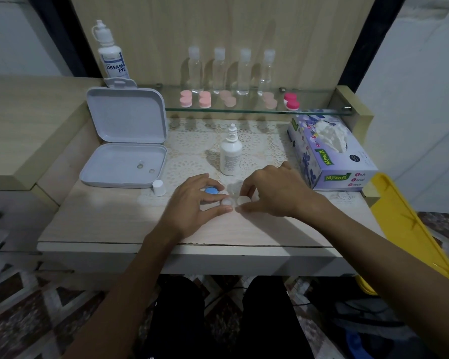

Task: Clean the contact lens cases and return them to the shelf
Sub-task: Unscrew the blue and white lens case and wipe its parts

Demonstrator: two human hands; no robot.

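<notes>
arms (130, 288): bare, no sleeves; legs (178, 320): black trousers; hands (192, 203): no rings

Both hands (192, 200) (275, 193) on lens case (233, 200), blue cap (211, 190).

The white case (237, 200) is partly covered by the fingers of the right hand (272, 193); its lid state cannot be told. The blue cap (211, 190) is half hidden (left hand (192, 203)).

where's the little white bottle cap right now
In the head view the white cap stands on the table, left of the left hand and just in front of the open grey case's right corner.
</notes>
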